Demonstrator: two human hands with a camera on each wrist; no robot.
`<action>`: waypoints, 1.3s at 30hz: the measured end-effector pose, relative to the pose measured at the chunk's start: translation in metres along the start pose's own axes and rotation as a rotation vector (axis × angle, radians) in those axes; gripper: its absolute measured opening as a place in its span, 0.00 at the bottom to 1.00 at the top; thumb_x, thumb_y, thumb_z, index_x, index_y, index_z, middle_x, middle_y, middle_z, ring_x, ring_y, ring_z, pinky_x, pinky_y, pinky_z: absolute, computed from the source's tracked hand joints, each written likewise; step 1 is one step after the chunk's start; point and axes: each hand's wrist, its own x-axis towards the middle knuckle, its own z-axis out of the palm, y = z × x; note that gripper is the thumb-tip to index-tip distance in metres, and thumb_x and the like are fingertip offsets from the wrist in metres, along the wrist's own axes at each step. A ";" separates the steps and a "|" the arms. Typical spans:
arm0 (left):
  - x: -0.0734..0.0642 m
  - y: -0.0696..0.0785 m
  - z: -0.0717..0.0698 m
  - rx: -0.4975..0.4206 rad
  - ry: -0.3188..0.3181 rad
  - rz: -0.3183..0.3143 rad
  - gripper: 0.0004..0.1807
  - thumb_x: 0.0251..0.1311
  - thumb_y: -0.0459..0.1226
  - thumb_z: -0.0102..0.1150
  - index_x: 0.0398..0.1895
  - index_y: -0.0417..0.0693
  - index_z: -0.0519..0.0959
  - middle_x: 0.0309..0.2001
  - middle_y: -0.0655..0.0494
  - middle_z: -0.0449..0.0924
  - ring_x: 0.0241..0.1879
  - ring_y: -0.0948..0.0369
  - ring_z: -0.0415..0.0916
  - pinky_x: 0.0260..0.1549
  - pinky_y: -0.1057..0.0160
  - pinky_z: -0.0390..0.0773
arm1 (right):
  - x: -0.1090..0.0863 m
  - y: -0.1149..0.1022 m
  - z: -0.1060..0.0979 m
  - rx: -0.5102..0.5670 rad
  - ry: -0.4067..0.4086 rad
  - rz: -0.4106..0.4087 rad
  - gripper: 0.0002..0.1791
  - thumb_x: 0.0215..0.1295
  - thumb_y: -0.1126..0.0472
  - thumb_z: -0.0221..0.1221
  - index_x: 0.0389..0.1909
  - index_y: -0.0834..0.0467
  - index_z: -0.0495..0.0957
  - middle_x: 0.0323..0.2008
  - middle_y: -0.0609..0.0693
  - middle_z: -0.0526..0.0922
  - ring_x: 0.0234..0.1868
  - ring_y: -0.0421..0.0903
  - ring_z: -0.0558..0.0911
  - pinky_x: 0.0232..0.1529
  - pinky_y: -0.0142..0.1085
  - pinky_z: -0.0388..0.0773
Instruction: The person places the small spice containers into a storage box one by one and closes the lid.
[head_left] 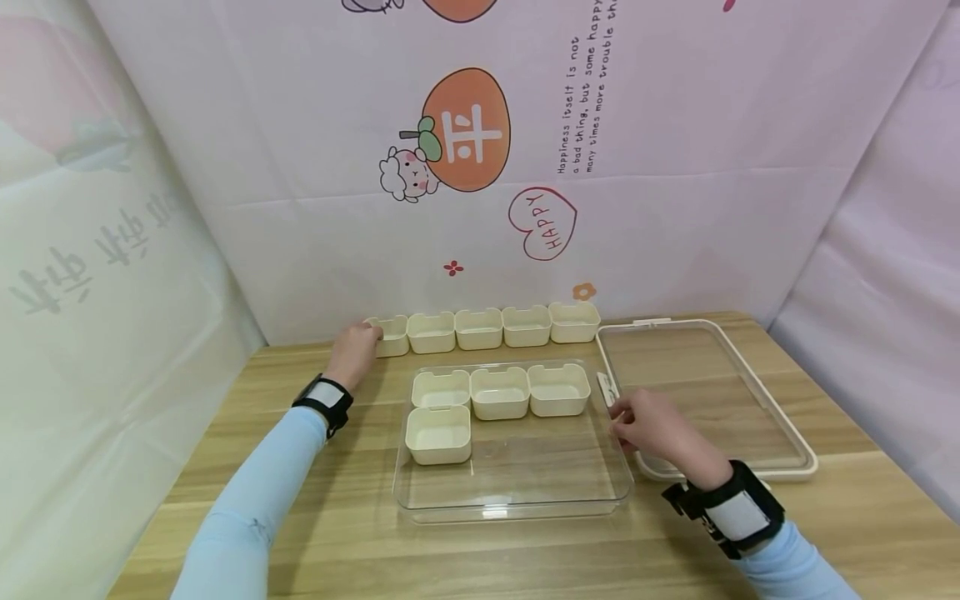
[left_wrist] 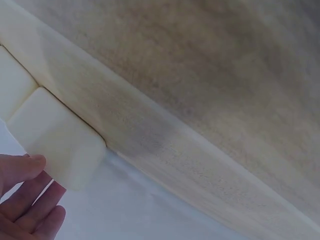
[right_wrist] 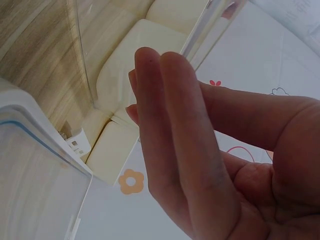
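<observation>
At the left end of a back row of cream open-topped boxes, my left hand (head_left: 355, 354) pinches the leftmost box (head_left: 392, 337). Its thumb lies against that box's wall (left_wrist: 60, 135) in the left wrist view, with the fingers around the edge. My right hand (head_left: 648, 425) is at the right side of a clear plastic tray (head_left: 540, 475), its fingers loosely bent and close together. Nothing shows between its fingers (right_wrist: 182, 100) in the right wrist view; whether they touch the tray's rim I cannot tell. Inside the tray, several cream boxes (head_left: 439, 437) fill the back and the left.
To the right of the tray lies a clear lid (head_left: 720, 392) with a white frame and clips, partly beneath my right forearm. The back row of boxes (head_left: 480, 330) stands along the printed cloth (head_left: 315, 250). Wood-grain table (head_left: 360, 533) lies in front.
</observation>
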 end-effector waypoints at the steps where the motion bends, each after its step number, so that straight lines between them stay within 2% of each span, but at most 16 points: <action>1: 0.000 0.000 0.000 -0.007 -0.015 -0.012 0.09 0.55 0.21 0.53 0.29 0.36 0.83 0.27 0.42 0.81 0.29 0.48 0.79 0.29 0.54 0.78 | 0.000 0.000 0.000 -0.001 0.000 -0.001 0.15 0.58 0.71 0.57 0.44 0.77 0.75 0.30 0.61 0.84 0.23 0.45 0.83 0.25 0.35 0.81; 8: 0.002 -0.003 0.001 -0.063 -0.086 -0.080 0.08 0.57 0.23 0.54 0.33 0.35 0.83 0.33 0.39 0.83 0.34 0.47 0.81 0.33 0.53 0.79 | 0.000 0.000 0.001 0.004 0.002 -0.005 0.15 0.58 0.72 0.57 0.44 0.78 0.75 0.30 0.62 0.84 0.23 0.46 0.83 0.25 0.35 0.81; 15: 0.001 -0.005 -0.001 -0.096 -0.092 -0.091 0.08 0.55 0.21 0.54 0.31 0.34 0.83 0.32 0.40 0.84 0.32 0.50 0.80 0.31 0.55 0.78 | 0.000 0.000 0.001 -0.003 0.006 -0.004 0.15 0.58 0.71 0.58 0.44 0.77 0.75 0.30 0.61 0.84 0.23 0.46 0.83 0.25 0.35 0.81; 19: 0.001 -0.004 -0.003 -0.096 -0.101 -0.088 0.09 0.56 0.21 0.52 0.24 0.35 0.80 0.28 0.45 0.82 0.25 0.56 0.72 0.25 0.59 0.70 | 0.000 0.001 0.001 0.005 0.007 -0.008 0.14 0.58 0.71 0.57 0.43 0.77 0.75 0.30 0.62 0.84 0.23 0.47 0.84 0.25 0.36 0.81; 23: 0.001 -0.004 -0.003 -0.088 -0.112 -0.077 0.10 0.57 0.21 0.51 0.22 0.36 0.79 0.27 0.47 0.81 0.23 0.58 0.65 0.24 0.61 0.64 | 0.000 0.001 0.001 0.008 0.008 -0.012 0.15 0.58 0.71 0.57 0.43 0.78 0.75 0.29 0.61 0.84 0.23 0.47 0.84 0.25 0.36 0.81; 26: 0.000 -0.005 -0.003 -0.079 -0.104 -0.066 0.10 0.56 0.21 0.52 0.23 0.36 0.81 0.29 0.47 0.82 0.24 0.59 0.67 0.23 0.62 0.66 | 0.000 0.001 0.001 0.004 0.009 -0.009 0.14 0.58 0.71 0.58 0.43 0.77 0.75 0.29 0.60 0.84 0.23 0.47 0.84 0.25 0.35 0.81; 34: -0.002 -0.006 -0.003 -0.087 -0.091 -0.043 0.11 0.57 0.21 0.52 0.21 0.36 0.80 0.25 0.49 0.79 0.24 0.59 0.66 0.23 0.63 0.66 | 0.000 0.001 0.001 -0.005 0.007 0.001 0.15 0.58 0.70 0.57 0.43 0.77 0.75 0.29 0.59 0.84 0.24 0.47 0.84 0.26 0.36 0.81; 39: -0.002 -0.005 -0.005 -0.090 -0.051 -0.019 0.12 0.57 0.22 0.52 0.21 0.37 0.81 0.21 0.49 0.74 0.22 0.59 0.67 0.22 0.63 0.66 | 0.000 0.000 0.002 0.003 0.004 0.021 0.15 0.59 0.70 0.58 0.44 0.76 0.75 0.30 0.60 0.84 0.24 0.46 0.84 0.26 0.35 0.81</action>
